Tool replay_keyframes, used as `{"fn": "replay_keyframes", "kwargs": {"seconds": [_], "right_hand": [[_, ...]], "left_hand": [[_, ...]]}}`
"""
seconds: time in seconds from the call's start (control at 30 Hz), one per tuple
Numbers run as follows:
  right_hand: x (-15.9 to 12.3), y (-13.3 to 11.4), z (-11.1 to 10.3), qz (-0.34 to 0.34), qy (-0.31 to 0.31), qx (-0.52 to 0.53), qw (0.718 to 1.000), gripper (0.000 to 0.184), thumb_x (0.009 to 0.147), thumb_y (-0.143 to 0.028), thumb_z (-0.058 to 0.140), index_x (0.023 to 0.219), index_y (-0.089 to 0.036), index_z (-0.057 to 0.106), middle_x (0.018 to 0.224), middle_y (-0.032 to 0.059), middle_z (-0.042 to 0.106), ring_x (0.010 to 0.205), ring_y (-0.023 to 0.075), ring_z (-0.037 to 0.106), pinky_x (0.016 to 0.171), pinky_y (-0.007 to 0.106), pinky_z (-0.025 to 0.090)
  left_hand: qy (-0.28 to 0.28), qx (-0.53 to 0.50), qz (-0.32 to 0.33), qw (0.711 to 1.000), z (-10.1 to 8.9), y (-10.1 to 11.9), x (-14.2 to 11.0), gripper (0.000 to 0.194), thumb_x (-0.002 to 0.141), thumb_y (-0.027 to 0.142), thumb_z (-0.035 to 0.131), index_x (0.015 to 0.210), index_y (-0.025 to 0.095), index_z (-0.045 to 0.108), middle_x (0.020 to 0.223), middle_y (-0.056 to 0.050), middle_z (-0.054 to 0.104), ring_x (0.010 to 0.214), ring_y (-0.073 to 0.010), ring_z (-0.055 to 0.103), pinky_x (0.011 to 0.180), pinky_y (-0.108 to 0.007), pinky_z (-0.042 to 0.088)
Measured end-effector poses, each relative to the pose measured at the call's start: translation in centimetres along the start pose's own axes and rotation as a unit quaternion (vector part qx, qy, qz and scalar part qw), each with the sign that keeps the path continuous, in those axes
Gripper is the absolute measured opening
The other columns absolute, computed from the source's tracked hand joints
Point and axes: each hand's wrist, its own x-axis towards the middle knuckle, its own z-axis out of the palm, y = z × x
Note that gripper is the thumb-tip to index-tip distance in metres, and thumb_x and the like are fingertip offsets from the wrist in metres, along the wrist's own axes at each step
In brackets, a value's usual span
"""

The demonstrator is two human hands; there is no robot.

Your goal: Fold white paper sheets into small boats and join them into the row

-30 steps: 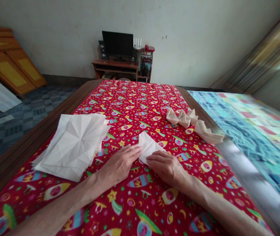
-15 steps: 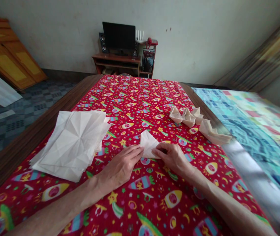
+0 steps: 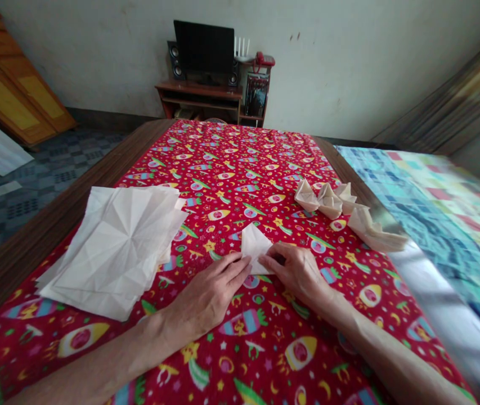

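Observation:
A small folded sheet of white paper (image 3: 255, 243) lies on the red patterned cloth (image 3: 240, 185), between my two hands. My left hand (image 3: 218, 281) rests its outstretched fingertips on the paper's left edge, pressing it flat. At the paper's right side my right hand (image 3: 296, 269) pinches the edge between thumb and curled fingers. To the left is a pile of creased white paper sheets (image 3: 117, 242). Folded paper shapes (image 3: 328, 201) stand in a row at the right, with a nested stack of folded papers (image 3: 375, 232) nearer the table's right edge.
The table's brown wooden edge (image 3: 96, 174) runs along the left. Beyond the far end stands a desk (image 3: 200, 90) with a monitor (image 3: 204, 49), speakers and a red telephone (image 3: 265, 59). A bed with a blue patterned cover (image 3: 412, 214) adjoins the right side.
My left fingers have slid slightly right over the folded paper. My right hand keeps its pinch almost in place. The whole view has tilted slightly downward.

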Motion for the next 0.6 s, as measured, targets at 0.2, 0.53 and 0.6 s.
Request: {"fn": "replay_keyframes", "kwargs": {"seconds": [0.2,0.53,0.6], "right_hand": [[-0.08,-0.32,-0.14,-0.003,-0.003,-0.013,1.0,0.025,0.087,-0.038,0.058,0.071,-0.019,0.059,0.061,-0.0023,0.059,0.055,0.0099,0.051,0.053,0.021,0.03],[-0.12,-0.25,0.17,-0.02,0.007,-0.038,0.999,0.025,0.088,-0.038,0.057,0.072,-0.019,0.057,0.062,-0.003,0.058,0.055,0.0095,0.05,0.054,0.021,0.029],[-0.1,-0.17,0.2,-0.026,0.006,-0.043,0.999,0.024,0.088,-0.037,0.056,0.072,-0.019,0.056,0.063,-0.0031,0.057,0.056,0.0094,0.05,0.054,0.021,0.029]], "left_hand": [[0.004,0.003,0.009,1.0,0.06,-0.01,-0.06,0.05,0.083,-0.001,0.036,0.132,0.006,0.045,0.139,-0.012,0.046,0.132,-0.0263,0.034,0.109,-0.042,0.039],[-0.004,-0.011,0.001,1.0,0.05,-0.02,-0.06,0.053,0.084,0.0,0.037,0.136,0.01,0.042,0.141,-0.01,0.044,0.132,-0.0254,0.033,0.109,-0.042,0.039],[-0.007,-0.016,0.0,1.0,0.0,-0.02,-0.02,0.054,0.084,0.001,0.038,0.137,0.012,0.04,0.142,-0.009,0.043,0.132,-0.0252,0.033,0.108,-0.042,0.04]]}}
